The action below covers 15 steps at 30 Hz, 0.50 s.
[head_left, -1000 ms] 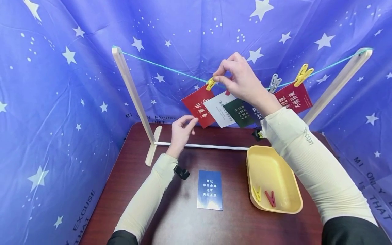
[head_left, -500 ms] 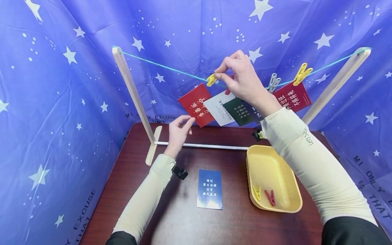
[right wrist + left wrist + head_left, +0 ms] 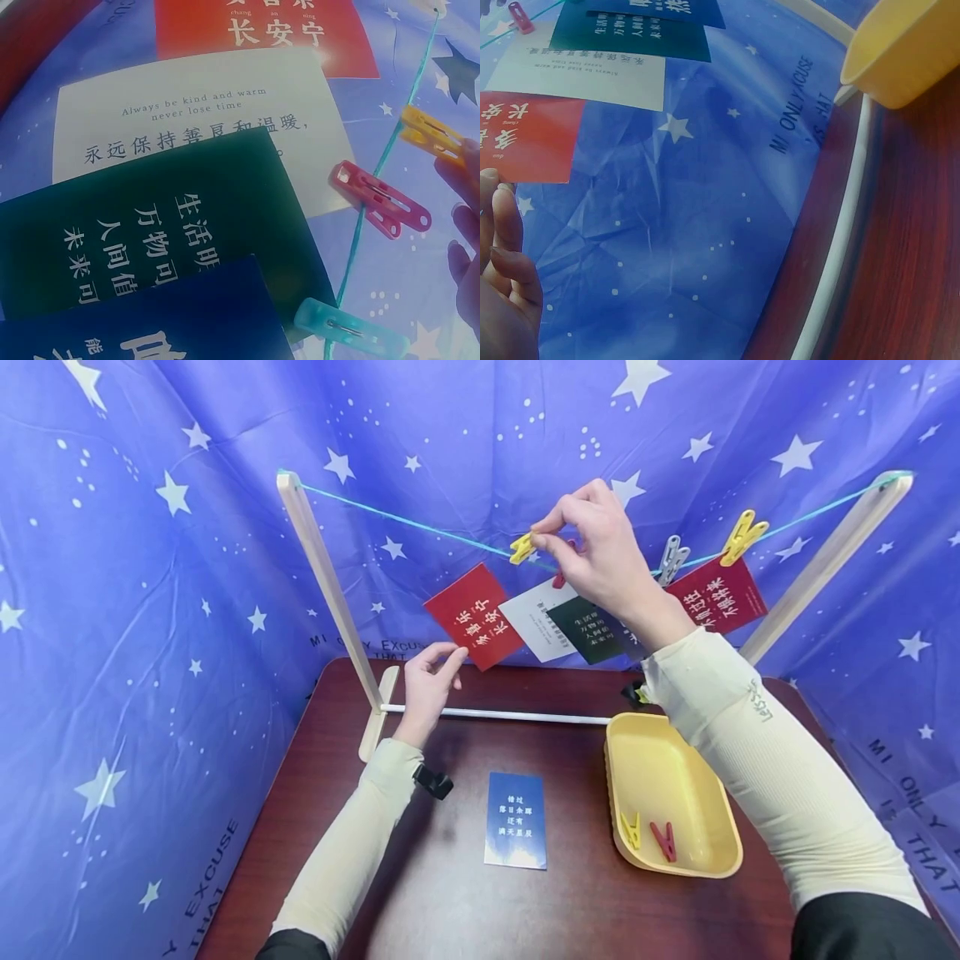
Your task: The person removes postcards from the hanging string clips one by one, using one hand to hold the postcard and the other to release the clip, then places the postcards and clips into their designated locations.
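My left hand (image 3: pixel 429 685) pinches a red card (image 3: pixel 476 617) with white writing by its lower left corner. The card is held in the air, apart from the string. Higher up, my right hand (image 3: pixel 603 547) pinches the handle end of a yellow clothespin (image 3: pixel 521 548), whose nose is at the turquoise string (image 3: pixel 405 522). In the right wrist view this clothespin (image 3: pixel 433 135) has no card in it. Beside it hang a white card (image 3: pixel 536 618) on a pink clothespin (image 3: pixel 379 196) and a green card (image 3: pixel 588 631). My right forearm partly hides another blue card.
A crimson card (image 3: pixel 716 596) hangs at the right from yellow and grey clothespins. Wooden posts (image 3: pixel 326 585) hold the string. A blue card (image 3: pixel 515 821) lies on the table beside a yellow basin (image 3: pixel 675 793) containing a yellow and a red clothespin.
The red card has come away from the yellow clothespin and moved left with my left hand. My right hand stays on the clothespin, shifting slightly.
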Tool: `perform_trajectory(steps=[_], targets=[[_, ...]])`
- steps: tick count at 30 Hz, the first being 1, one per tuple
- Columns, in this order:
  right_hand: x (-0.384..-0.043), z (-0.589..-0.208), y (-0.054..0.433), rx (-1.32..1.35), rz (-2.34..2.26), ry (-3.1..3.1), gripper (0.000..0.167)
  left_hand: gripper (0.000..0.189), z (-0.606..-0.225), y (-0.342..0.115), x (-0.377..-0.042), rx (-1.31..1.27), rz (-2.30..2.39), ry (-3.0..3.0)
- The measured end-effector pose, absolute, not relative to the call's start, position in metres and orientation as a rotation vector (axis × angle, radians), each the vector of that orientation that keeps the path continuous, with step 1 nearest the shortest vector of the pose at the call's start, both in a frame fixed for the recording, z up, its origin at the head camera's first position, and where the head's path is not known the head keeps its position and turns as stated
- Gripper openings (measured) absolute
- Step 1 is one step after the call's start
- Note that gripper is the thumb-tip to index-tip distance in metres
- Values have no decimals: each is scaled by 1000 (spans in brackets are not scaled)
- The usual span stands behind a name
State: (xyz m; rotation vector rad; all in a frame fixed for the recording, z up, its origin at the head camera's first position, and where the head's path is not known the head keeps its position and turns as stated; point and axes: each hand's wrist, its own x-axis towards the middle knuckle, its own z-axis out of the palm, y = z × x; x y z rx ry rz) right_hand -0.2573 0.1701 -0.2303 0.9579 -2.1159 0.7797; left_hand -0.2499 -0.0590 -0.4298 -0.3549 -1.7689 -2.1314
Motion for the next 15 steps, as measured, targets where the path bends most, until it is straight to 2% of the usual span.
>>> perform_trajectory(steps=[15], targets=[[-248,-234,173,970,790,-2053,8,15,-438,-69,-248,-354,-2110,-1761]])
